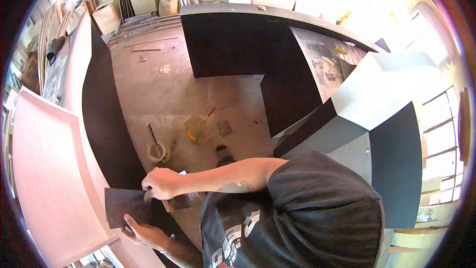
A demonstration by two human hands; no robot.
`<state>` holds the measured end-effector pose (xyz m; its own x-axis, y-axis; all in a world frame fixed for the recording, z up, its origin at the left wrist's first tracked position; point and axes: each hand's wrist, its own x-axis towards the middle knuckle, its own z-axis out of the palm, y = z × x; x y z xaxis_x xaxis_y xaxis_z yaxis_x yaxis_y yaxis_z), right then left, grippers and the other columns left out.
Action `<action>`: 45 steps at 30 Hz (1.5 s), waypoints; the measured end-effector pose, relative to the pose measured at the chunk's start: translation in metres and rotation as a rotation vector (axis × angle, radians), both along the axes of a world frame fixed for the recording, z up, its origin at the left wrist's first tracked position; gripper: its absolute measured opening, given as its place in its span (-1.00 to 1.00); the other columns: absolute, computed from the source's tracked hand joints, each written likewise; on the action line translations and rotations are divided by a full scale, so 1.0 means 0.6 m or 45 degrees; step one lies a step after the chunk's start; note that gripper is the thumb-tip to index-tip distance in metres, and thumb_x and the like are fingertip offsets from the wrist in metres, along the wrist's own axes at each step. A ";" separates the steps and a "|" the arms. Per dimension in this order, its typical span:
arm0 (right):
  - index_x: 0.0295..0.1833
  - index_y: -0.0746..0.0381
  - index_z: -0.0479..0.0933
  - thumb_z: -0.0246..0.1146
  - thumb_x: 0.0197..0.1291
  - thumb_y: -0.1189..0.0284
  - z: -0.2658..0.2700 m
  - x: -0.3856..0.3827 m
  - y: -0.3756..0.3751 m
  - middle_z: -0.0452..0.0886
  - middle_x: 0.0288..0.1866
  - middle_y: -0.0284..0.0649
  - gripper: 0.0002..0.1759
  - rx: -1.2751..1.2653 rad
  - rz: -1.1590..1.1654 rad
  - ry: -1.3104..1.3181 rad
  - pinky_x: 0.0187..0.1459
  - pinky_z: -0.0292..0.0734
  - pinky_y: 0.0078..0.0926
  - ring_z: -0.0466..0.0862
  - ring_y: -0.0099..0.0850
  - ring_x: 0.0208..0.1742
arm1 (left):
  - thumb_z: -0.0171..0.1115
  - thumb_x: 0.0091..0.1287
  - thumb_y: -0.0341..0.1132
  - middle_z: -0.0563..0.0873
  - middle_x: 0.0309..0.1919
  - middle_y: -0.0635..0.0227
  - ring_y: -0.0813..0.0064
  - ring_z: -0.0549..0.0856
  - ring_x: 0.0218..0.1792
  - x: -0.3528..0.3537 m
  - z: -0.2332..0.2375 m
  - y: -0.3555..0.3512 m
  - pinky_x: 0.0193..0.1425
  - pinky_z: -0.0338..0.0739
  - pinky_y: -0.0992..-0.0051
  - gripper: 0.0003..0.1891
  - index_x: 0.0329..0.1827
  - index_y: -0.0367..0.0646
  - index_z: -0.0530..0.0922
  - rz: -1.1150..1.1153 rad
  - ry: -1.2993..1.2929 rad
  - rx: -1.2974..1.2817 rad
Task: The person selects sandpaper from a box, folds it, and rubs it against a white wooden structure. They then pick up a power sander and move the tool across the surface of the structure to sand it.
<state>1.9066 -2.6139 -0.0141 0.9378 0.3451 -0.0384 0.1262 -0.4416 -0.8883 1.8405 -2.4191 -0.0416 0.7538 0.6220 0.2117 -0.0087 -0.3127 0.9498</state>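
A dark rectangular sheet [121, 207] lies between my two hands at the lower left. My left hand [144, 233] holds its lower edge, with the thumb resting on the upper face and the other fingers partly hidden underneath. At the sheet's right end, my right hand [161, 183] is closed on its upper edge, the fingers bent in a pinch. Both hands are over a long black curved panel [106, 114]. Just beyond my right hand, an open tub [157, 152] with a stick in it stands on the floor.
A pale pink panel [49, 154] is on the left. Black panels [233, 42] stand ahead, and a white and black curved piece [377, 89] stands at the right. On the dusty floor [148, 84] lie a red-handled tool [210, 113], a yellow-orange roll [191, 135] and a square scrap [224, 128].
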 end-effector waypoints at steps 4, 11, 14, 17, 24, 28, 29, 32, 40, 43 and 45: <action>-0.11 0.19 0.77 0.44 0.19 -0.04 -0.085 0.044 -0.045 0.77 -0.29 -0.20 -0.51 0.384 -0.371 0.613 -0.19 0.59 -0.33 0.70 -0.41 -0.29 | 0.25 0.43 -0.36 0.65 0.04 -0.07 0.12 0.70 0.01 0.000 -0.031 0.037 0.10 0.65 0.23 -0.52 0.34 -0.47 0.48 -0.188 0.090 0.083; -0.05 0.00 0.61 -0.08 0.36 -0.35 -0.251 0.027 -0.152 0.67 -0.12 -0.22 -0.32 1.067 -0.779 1.477 -0.07 0.54 0.03 0.61 -0.18 -0.07 | 0.37 0.35 -0.44 0.72 0.00 0.30 0.49 0.62 0.00 -0.009 -0.013 0.044 0.17 0.50 0.44 -0.72 0.09 -0.35 0.65 -0.050 0.089 -0.607; 0.15 0.13 0.55 -0.02 0.55 -0.02 -0.236 0.036 -0.137 0.66 0.05 -0.20 -0.52 1.126 -0.563 1.586 0.09 0.58 -0.05 0.62 -0.23 0.07 | 0.35 0.38 -0.46 0.76 -0.07 0.35 0.57 0.67 -0.09 -0.011 -0.017 0.067 0.06 0.55 0.54 -0.74 0.09 -0.33 0.65 -0.239 0.194 -0.468; 0.15 0.17 0.56 0.22 0.46 0.37 -0.126 0.036 -0.095 0.59 0.34 -0.30 -0.77 1.235 -0.310 1.154 0.30 0.45 -0.14 0.60 -0.38 0.18 | 0.34 0.38 -0.49 0.76 -0.16 0.32 0.54 0.69 -0.15 -0.013 0.000 0.072 -0.01 0.57 0.47 -0.81 0.00 -0.35 0.65 -0.403 0.148 -0.330; 0.17 0.31 0.58 0.26 0.36 0.63 0.060 0.066 -0.050 0.70 0.23 -0.25 -0.71 0.915 0.006 0.236 0.26 0.49 -0.50 0.66 -0.47 0.17 | 0.36 0.27 -0.52 0.70 -0.26 0.11 0.24 0.75 -0.22 -0.023 0.069 0.096 -0.11 0.60 0.40 -0.82 -0.11 -0.40 0.64 -0.716 0.384 0.383; 0.00 0.39 0.64 0.25 0.33 0.69 0.091 0.062 -0.030 0.79 0.04 -0.18 -0.83 0.614 0.237 -0.023 0.17 0.59 -0.52 0.72 -0.47 0.06 | 0.36 0.25 -0.53 0.70 -0.26 0.12 0.24 0.74 -0.23 -0.029 0.085 0.077 -0.14 0.59 0.39 -0.83 -0.13 -0.40 0.63 -0.773 0.390 0.367; 0.00 0.38 0.64 0.25 0.31 0.71 0.092 0.060 -0.027 0.79 0.04 -0.20 -0.82 0.581 0.295 -0.067 0.15 0.59 -0.52 0.73 -0.48 0.05 | 0.36 0.23 -0.54 0.70 -0.25 0.12 0.22 0.75 -0.22 -0.030 0.084 0.075 -0.13 0.60 0.39 -0.81 -0.12 -0.40 0.64 -0.790 0.374 0.408; 0.01 0.34 0.65 0.30 0.27 0.68 0.068 0.057 -0.015 0.81 0.00 -0.23 -0.79 0.529 0.361 -0.076 0.08 0.62 -0.49 0.75 -0.48 0.01 | 0.35 0.20 -0.57 0.70 -0.24 0.10 0.19 0.75 -0.21 -0.033 0.082 0.077 -0.11 0.61 0.38 -0.77 -0.08 -0.39 0.64 -0.812 0.380 0.490; 0.07 0.26 0.60 0.45 0.09 0.45 0.010 0.039 -0.012 0.70 -0.08 -0.02 -0.60 0.377 0.508 -0.254 0.01 0.59 -0.15 0.73 -0.10 -0.02 | 0.34 0.28 -0.54 0.77 -0.08 0.13 0.28 0.70 -0.05 -0.043 -0.023 0.104 0.15 0.58 0.34 -0.66 0.13 -0.37 0.64 -0.479 0.389 0.433; -0.03 0.33 0.57 0.34 0.19 0.50 0.004 0.020 -0.030 0.74 -0.19 0.05 -0.75 0.089 0.390 -0.146 -0.08 0.60 -0.13 0.75 -0.01 -0.08 | 0.36 0.36 -0.29 0.78 -0.10 0.14 0.12 0.70 -0.10 -0.008 -0.068 0.158 0.11 0.59 0.23 -0.67 0.07 -0.33 0.65 -0.692 0.325 0.569; 0.02 0.35 0.54 0.29 0.22 0.53 -0.006 0.013 -0.029 0.75 -0.20 0.07 -0.74 -0.009 0.377 -0.239 -0.12 0.61 -0.10 0.76 0.00 -0.11 | 0.36 0.36 -0.29 0.78 -0.11 0.14 0.14 0.70 -0.11 -0.001 -0.035 0.137 0.08 0.60 0.25 -0.68 0.06 -0.32 0.65 -0.714 0.290 0.592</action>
<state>1.9143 -2.6316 -0.0174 0.7882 0.6033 0.1217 0.4101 -0.3675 -0.8347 1.8397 -2.3372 -0.0624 0.9869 0.0181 0.1601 -0.1040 -0.6875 0.7187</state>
